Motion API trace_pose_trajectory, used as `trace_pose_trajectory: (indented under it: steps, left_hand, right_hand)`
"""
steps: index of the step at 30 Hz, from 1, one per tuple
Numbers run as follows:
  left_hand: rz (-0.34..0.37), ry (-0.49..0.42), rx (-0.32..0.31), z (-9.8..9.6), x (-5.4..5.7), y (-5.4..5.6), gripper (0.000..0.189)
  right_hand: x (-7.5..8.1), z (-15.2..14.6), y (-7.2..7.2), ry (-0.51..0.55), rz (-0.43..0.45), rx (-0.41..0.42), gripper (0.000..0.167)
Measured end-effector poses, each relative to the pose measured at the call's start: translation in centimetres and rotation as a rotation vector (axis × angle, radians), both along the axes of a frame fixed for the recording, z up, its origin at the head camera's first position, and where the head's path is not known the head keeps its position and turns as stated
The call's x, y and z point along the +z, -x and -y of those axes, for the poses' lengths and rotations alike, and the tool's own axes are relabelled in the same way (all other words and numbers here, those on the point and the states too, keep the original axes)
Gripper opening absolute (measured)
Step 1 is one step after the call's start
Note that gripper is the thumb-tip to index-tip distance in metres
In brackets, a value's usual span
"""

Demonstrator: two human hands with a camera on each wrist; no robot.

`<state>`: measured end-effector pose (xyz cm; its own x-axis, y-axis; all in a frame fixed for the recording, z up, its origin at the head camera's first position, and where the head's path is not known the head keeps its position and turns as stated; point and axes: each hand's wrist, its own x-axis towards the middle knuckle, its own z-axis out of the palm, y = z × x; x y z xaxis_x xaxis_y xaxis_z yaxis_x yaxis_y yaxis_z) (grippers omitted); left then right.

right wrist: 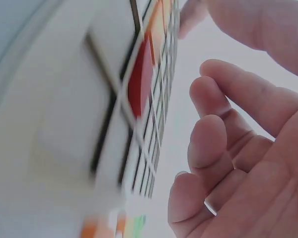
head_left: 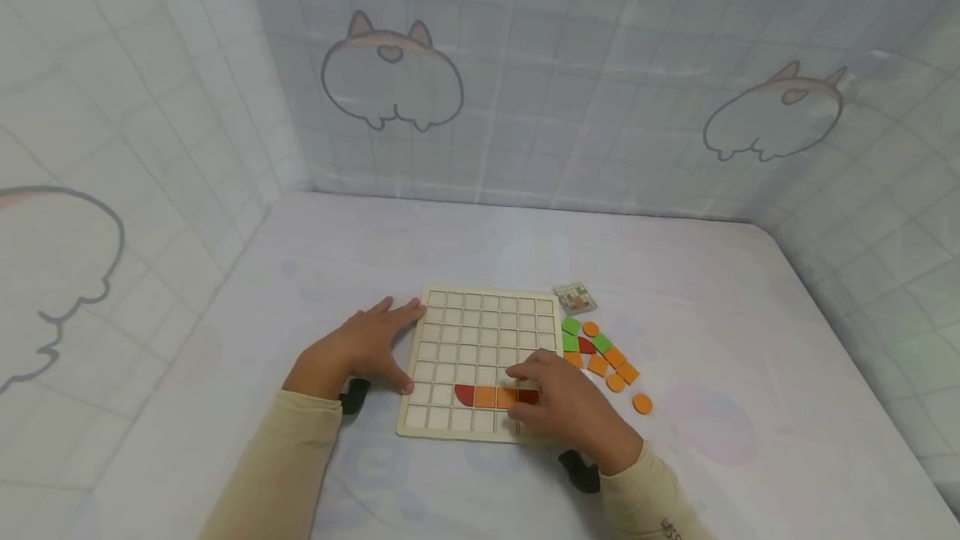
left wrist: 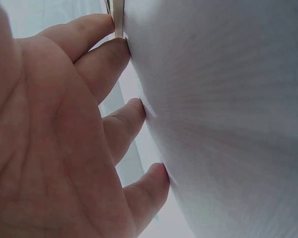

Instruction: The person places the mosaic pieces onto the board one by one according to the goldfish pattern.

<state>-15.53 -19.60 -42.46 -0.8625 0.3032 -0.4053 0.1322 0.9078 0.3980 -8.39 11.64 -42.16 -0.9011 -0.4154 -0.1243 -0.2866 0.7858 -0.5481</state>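
Resting with fingers wide apart, my left hand [head_left: 363,346] has its thumb and forefinger against the left edge of the board [head_left: 468,328]; from the left wrist I see other fingertips [left wrist: 137,106] on the white tablecloth [head_left: 750,440]. The board lies flat on that cloth. My right hand [head_left: 570,405] is over its lower right part, fingers bent, thumb and forefinger somewhat apart; I see nothing gripped, but I can't tell whether a fingertip touches a piece. In the second row from the bottom I see a rounded red piece [head_left: 465,395], two orange squares [head_left: 485,397] and a dark red piece [head_left: 529,397], partly covered by that hand. Right of the board lie green squares [head_left: 572,325], orange discs [head_left: 642,403] and a small picture card [head_left: 575,297].
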Motion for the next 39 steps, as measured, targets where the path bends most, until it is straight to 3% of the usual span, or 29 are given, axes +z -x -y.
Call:
trace_pose_trajectory:
  steps: [7,16,24,28,39]
  left_hand:
    - [-0.001,0.002,-0.016,-0.1,-0.3,0.3,0.123]
    - [0.004,-0.008,0.008,0.2,-0.1,0.1,0.124]
    - [0.003,-0.009,0.005,0.0,0.0,0.0,0.123]
    - [0.011,-0.005,0.018,-0.1,-0.1,-0.1,0.124]
    - [0.003,0.003,0.025,0.1,-0.7,0.2,0.124]
  right_hand:
    - [0.2,-4.9,-1.2,0.031,0.066,-0.264,0.042]
    - [-0.2,-9.3,-1.0,-0.012,0.053,-0.420,0.047]
    - [-1.2,-11.1,0.1,-0.051,0.153,-0.563,0.054]
    - [-1.5,-11.5,0.5,-0.059,0.197,-0.589,0.054]
    - [-1.2,-11.5,0.9,-0.040,0.200,-0.615,0.045]
